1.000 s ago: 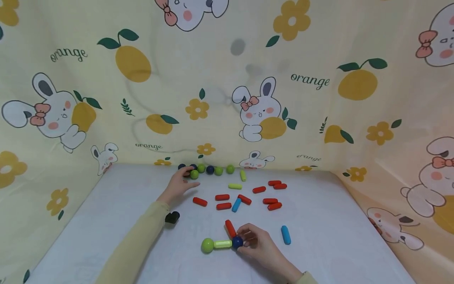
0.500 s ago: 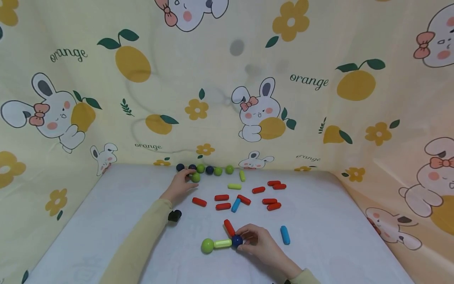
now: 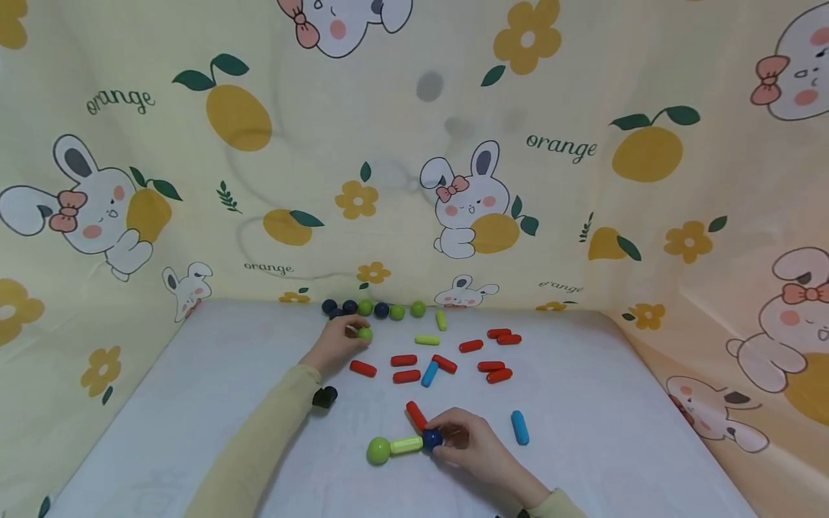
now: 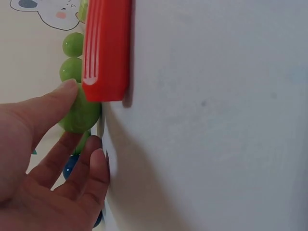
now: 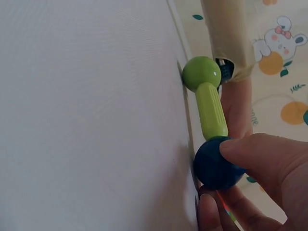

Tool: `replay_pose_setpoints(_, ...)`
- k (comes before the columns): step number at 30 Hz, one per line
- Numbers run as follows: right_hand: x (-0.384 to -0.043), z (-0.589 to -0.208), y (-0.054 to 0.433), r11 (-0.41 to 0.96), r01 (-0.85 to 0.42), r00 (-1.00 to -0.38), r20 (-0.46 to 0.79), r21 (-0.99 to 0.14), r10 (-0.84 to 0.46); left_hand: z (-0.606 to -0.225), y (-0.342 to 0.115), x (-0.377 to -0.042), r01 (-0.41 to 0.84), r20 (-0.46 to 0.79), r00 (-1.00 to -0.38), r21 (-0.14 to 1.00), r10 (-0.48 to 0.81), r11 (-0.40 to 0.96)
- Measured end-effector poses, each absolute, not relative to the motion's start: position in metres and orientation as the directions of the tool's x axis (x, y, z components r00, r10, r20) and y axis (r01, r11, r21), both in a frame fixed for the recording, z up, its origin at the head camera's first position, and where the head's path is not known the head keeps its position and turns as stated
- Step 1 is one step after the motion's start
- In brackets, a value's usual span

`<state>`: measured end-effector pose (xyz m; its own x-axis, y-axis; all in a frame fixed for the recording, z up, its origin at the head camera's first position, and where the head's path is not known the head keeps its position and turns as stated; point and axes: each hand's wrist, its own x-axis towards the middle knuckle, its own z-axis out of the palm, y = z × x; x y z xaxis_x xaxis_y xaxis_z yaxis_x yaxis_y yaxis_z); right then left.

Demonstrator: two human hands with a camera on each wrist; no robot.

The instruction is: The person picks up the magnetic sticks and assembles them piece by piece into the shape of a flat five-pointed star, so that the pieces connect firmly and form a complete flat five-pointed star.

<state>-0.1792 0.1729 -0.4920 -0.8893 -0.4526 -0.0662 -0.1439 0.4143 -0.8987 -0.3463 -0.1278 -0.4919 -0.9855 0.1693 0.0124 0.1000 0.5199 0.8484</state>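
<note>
My left hand (image 3: 337,342) pinches a green ball (image 4: 83,113) between thumb and fingers, just in front of the row of balls at the back. Near the front of the table, my right hand (image 3: 476,447) holds a dark blue ball (image 5: 217,163). A light green rod (image 3: 406,444) joins that ball to another green ball (image 3: 378,450), seen in the right wrist view as one straight piece. A red rod (image 3: 417,415) reaches up to the blue ball beside my fingers; whether it is joined is hidden.
Along the back edge lie more dark blue balls (image 3: 381,311) and green balls (image 3: 418,309). Several red rods (image 3: 406,376), two light green rods (image 3: 427,339) and a blue rod (image 3: 430,373) lie mid-table. Another blue rod (image 3: 520,427) is right of my right hand. A patterned cloth (image 3: 388,237) stands behind.
My left hand has drawn the green ball away from the back row, toward the front and slightly right. The right hand has stayed nearly still on the dark blue ball.
</note>
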Motion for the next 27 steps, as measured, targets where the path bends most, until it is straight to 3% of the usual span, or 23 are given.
replay_pose_setpoints(10,-0.176,-0.495,0.166,0.439,-0.152,-0.912,-0.045,-0.885,-0.408,-0.495,-0.131,-0.342,0.066,-0.005,-0.990,0.865,0.141,0.497)
replay_pose_setpoints(21,-0.172,-0.487,0.163,0.434,-0.147,-0.916,-0.043,-0.889,-0.399,-0.486,-0.145,-0.327,0.188,0.129,-0.979,0.865,0.155,0.465)
replay_pose_setpoints(27,-0.175,-0.485,0.165,0.435,-0.130,-0.917,-0.059,-0.891,-0.394,-0.477,-0.143,-0.304,0.174,0.101,-0.977,0.890,0.189,0.422)
